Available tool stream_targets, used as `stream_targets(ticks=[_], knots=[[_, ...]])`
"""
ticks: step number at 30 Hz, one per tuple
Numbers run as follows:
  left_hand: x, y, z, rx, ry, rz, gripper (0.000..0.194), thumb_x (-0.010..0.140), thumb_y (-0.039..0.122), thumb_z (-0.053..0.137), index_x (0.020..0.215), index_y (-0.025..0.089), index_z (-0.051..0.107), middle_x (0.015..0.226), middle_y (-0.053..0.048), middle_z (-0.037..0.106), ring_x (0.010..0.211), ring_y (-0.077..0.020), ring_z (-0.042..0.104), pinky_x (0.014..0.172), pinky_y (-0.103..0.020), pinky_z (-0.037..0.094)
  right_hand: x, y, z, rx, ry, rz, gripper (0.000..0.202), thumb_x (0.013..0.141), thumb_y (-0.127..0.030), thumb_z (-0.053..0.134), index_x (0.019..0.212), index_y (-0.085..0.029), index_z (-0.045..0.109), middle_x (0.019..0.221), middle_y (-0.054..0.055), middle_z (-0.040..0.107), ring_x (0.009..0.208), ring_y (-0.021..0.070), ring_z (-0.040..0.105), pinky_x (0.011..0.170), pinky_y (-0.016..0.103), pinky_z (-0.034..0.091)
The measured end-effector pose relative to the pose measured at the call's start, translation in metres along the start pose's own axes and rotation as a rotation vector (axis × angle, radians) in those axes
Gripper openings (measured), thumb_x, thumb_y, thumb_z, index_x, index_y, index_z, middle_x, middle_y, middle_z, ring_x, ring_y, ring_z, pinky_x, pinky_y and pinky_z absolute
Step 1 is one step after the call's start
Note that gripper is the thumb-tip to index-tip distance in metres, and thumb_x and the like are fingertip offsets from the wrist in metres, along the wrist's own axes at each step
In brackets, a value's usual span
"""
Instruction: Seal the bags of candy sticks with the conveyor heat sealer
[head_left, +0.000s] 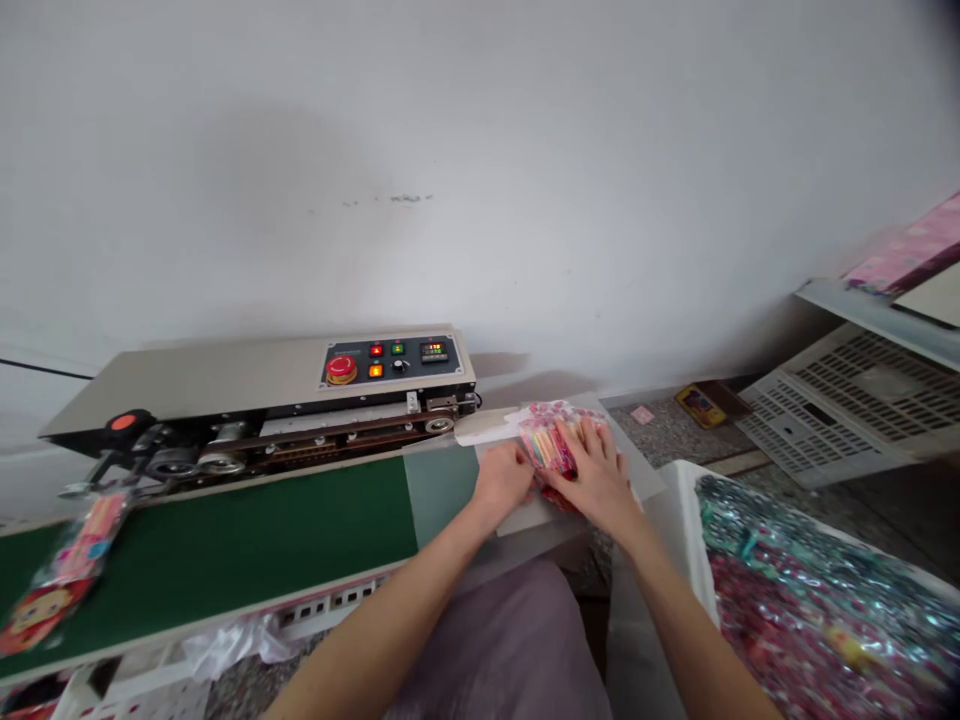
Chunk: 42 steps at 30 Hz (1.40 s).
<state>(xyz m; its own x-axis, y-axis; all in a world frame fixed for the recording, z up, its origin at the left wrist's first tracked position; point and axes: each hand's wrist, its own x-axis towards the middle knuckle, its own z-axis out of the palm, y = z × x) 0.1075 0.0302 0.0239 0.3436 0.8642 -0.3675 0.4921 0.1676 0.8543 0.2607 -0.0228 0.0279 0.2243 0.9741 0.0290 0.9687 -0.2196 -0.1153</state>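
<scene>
Clear plastic packets [549, 447] with pastel sticks and pink-red print lie in a pile at the belt machine's right end. My left hand [504, 482] is closed at the pile's left edge, its fingertips pinching a packet's edge. Over the top and right side of the pile, my right hand [598, 478] lies with its fingers spread, pressing on it. Beneath both hands is a pale sheet-covered surface [442, 490]. Far to the left, another filled packet [79, 560] with a cartoon face on its red end sits on the green belt [285, 540].
Behind the belt stands a sealing machine [225, 385] with a lit control panel [394, 362] and exposed rollers. A white foam box [694, 530] full of shiny packets is at my right. Grey crates [795, 420] and a small yellow box [701, 407] lie further right.
</scene>
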Motion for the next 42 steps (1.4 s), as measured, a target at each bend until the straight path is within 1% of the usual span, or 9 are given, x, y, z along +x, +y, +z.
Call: stream_targets(ticks=[5,10,13,16,21,24,26,31,42], knots=[[-0.010,-0.008,-0.010,-0.031,0.011,-0.072,0.013,0.084,0.010,0.053,0.074,0.017,0.059,0.064,-0.001,0.071,0.044,-0.0110,0.064,0.043,-0.017,0.044,0.001,0.000,0.001,0.001,0.049,0.086,0.064,0.096,-0.051,0.044,0.155,-0.030,0.035,0.164,0.012,0.026,0.150,0.0381,0.022,0.112,0.060,0.031],[-0.019,-0.022,-0.039,0.070,0.081,-0.098,0.012,0.086,0.011,0.051,0.080,0.018,0.058,0.067,0.000,0.071,0.046,-0.0113,0.065,0.045,-0.017,0.044,0.002,-0.003,-0.004,-0.027,0.016,0.091,0.064,0.096,-0.050,0.044,0.156,-0.027,0.035,0.164,0.013,0.027,0.149,0.0377,0.023,0.113,0.059,0.030],[-0.025,-0.029,-0.062,0.208,0.160,-0.077,0.013,0.086,0.012,0.051,0.079,0.018,0.059,0.067,-0.002,0.070,0.055,-0.0149,0.069,0.055,-0.022,0.049,0.001,-0.005,-0.004,-0.041,0.014,0.087,0.065,0.096,-0.051,0.043,0.156,-0.026,0.034,0.163,0.014,0.028,0.149,0.0368,0.025,0.113,0.058,0.029],[-0.036,-0.028,-0.075,0.352,0.282,-0.053,0.010,0.089,0.015,0.053,0.089,0.017,0.062,0.084,-0.010,0.073,0.085,-0.0258,0.073,0.078,-0.035,0.053,-0.001,-0.007,-0.001,-0.067,0.026,0.085,0.066,0.097,-0.054,0.041,0.156,-0.025,0.034,0.162,0.014,0.030,0.148,0.0366,0.025,0.114,0.058,0.028],[-0.049,-0.022,-0.057,0.681,0.437,0.204,0.027,0.096,0.020,0.046,0.119,0.014,0.061,0.126,-0.018,0.064,0.122,-0.0322,0.058,0.100,-0.045,0.046,-0.003,-0.011,-0.001,-0.129,0.104,0.023,0.066,0.096,-0.056,0.043,0.152,-0.020,0.041,0.160,0.016,0.034,0.147,0.0392,0.025,0.114,0.061,0.023],[-0.049,-0.028,-0.040,0.862,0.353,0.414,0.043,0.097,0.029,0.050,0.136,0.012,0.054,0.149,-0.019,0.049,0.140,-0.0337,0.043,0.111,-0.050,0.039,0.001,-0.023,-0.010,-0.087,0.216,-0.096,0.049,0.099,-0.045,0.041,0.139,-0.020,0.057,0.151,0.015,0.047,0.141,0.0373,0.034,0.114,0.060,0.022],[-0.048,-0.037,-0.034,0.915,0.258,0.461,0.054,0.098,0.037,0.050,0.144,0.011,0.047,0.159,-0.020,0.037,0.149,-0.0348,0.029,0.118,-0.058,0.028,0.007,-0.038,-0.014,0.043,0.215,-0.234,0.040,0.100,-0.030,0.038,0.129,-0.022,0.065,0.136,0.012,0.060,0.129,0.0304,0.046,0.111,0.050,0.030],[-0.054,-0.057,-0.040,0.961,0.151,0.521,0.064,0.102,0.050,0.038,0.152,0.011,0.038,0.163,-0.018,0.026,0.154,-0.0331,0.016,0.121,-0.065,0.013,0.031,-0.084,-0.005,0.344,0.020,-0.417,0.047,0.088,-0.004,0.038,0.117,-0.022,0.071,0.110,0.007,0.067,0.109,0.0191,0.056,0.096,0.030,0.043],[-0.055,-0.069,-0.046,0.936,0.152,0.615,0.068,0.102,0.053,0.035,0.154,0.010,0.035,0.165,-0.017,0.022,0.155,-0.0308,0.007,0.123,-0.058,0.012,0.048,-0.107,0.007,0.281,-0.042,-0.356,0.032,0.087,-0.006,0.050,0.095,-0.024,0.075,0.098,0.005,0.065,0.099,0.0198,0.057,0.085,0.027,0.041]])
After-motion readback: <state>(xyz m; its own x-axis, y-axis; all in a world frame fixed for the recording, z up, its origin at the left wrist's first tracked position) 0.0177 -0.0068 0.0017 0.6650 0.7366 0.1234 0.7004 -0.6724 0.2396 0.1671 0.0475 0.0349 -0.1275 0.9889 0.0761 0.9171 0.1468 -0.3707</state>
